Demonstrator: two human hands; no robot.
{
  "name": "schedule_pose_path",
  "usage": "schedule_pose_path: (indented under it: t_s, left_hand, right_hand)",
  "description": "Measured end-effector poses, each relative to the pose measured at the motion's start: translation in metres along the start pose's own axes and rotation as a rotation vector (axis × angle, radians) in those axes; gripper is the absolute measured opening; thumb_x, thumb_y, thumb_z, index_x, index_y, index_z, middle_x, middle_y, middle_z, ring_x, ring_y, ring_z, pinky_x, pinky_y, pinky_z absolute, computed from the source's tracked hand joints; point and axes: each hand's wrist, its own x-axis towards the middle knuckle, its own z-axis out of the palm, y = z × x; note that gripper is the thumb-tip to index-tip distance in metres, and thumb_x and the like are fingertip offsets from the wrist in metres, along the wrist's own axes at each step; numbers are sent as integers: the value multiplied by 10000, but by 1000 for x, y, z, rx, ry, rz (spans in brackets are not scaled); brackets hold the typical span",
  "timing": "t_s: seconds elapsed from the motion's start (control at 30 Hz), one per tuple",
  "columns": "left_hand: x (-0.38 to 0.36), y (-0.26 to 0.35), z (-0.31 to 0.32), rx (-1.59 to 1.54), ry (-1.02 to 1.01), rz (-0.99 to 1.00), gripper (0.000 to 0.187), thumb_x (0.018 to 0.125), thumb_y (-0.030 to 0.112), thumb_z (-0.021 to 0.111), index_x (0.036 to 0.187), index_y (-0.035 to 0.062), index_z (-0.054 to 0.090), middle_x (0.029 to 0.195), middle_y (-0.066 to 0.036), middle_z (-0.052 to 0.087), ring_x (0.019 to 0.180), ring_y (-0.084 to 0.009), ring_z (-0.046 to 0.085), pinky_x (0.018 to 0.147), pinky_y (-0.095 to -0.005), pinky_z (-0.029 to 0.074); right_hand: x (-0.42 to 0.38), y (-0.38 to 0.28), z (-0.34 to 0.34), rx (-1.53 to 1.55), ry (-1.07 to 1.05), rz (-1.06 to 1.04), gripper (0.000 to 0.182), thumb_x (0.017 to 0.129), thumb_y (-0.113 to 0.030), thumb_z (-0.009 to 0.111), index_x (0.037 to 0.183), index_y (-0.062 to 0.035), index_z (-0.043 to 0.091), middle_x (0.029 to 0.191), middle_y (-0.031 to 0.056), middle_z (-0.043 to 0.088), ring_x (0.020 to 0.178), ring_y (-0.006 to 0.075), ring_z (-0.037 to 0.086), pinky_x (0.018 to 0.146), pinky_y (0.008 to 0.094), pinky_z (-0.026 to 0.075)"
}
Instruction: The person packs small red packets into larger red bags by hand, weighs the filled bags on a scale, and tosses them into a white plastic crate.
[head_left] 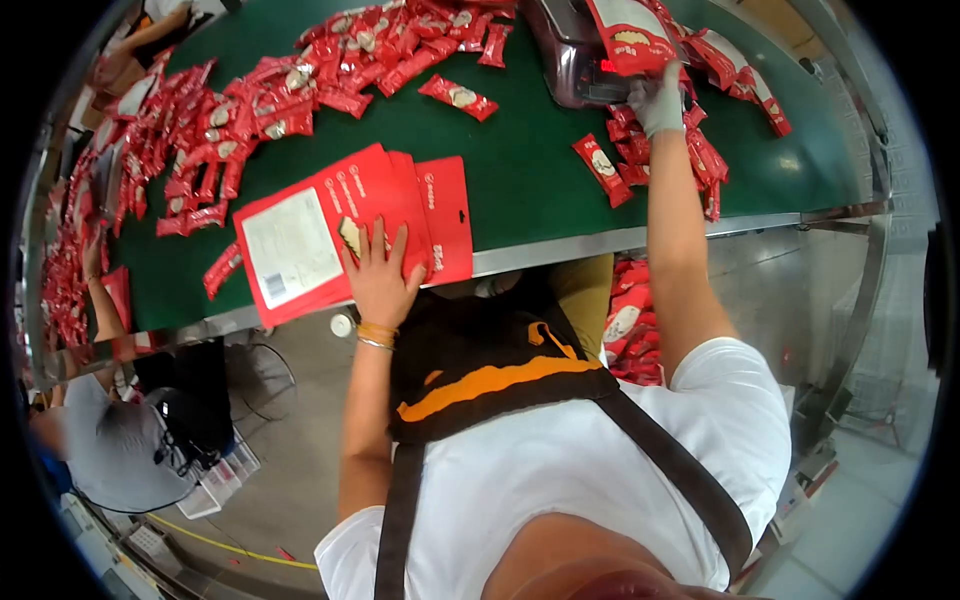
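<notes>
My left hand lies with fingers spread on a fanned stack of flat red packaging bags at the table's near edge. One bag shows a white back panel with a barcode. My right hand, in a pale glove, grips the bottom edge of a red printed pouch. That pouch is over a dark machine with red lit digits, seemingly a scale. Small red wrapped packets lie beneath and around the right hand. The right fingers are partly hidden.
A large heap of red packets spreads over the green tabletop to the left and back. More red pouches lie right of the machine. Below the table's metal edge sit red packages. Another person works at the left.
</notes>
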Motion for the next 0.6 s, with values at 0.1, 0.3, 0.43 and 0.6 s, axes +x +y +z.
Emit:
schedule_pose_path:
  t_s: [0.1, 0.3, 0.43, 0.6]
  left_hand:
    - [1, -1, -2, -22, 26, 5, 596, 814, 433, 626, 1345, 171, 563, 1471, -149, 429, 1366, -367, 368, 1115, -578, 242]
    - [-4, -3, 6, -98, 75, -23, 586, 851, 456, 596, 1368, 186, 547, 1475, -95, 444, 1357, -329, 398, 1113, -511, 285]
    - [-2, -4, 8, -106, 130, -27, 574, 825, 463, 617, 1325, 183, 586, 1433, -86, 494, 1321, -318, 446, 1098, -497, 323]
    - [-2, -5, 6, -118, 146, -31, 559, 841, 468, 600, 1320, 181, 593, 1432, -88, 495, 1299, -327, 466, 1078, -489, 353]
  right_hand:
    - [-77, 27, 2, -140, 94, 73, 679, 906, -663, 498, 1169, -44, 587, 937, 65, 605, 684, 139, 498, 566, 233, 395]
    - [-185, 106, -23, -306, 7, 293, 443, 990, -434, 513, 1099, -12, 594, 744, 15, 585, 579, 83, 471, 516, 213, 361]
    - [-208, 123, -18, -281, -9, 362, 380, 987, -362, 542, 1089, 1, 587, 728, 36, 596, 572, 97, 474, 497, 219, 352]
    - [-198, 108, 2, -318, -19, 305, 373, 994, -371, 523, 1099, -15, 566, 757, 34, 580, 584, 107, 465, 492, 225, 330]
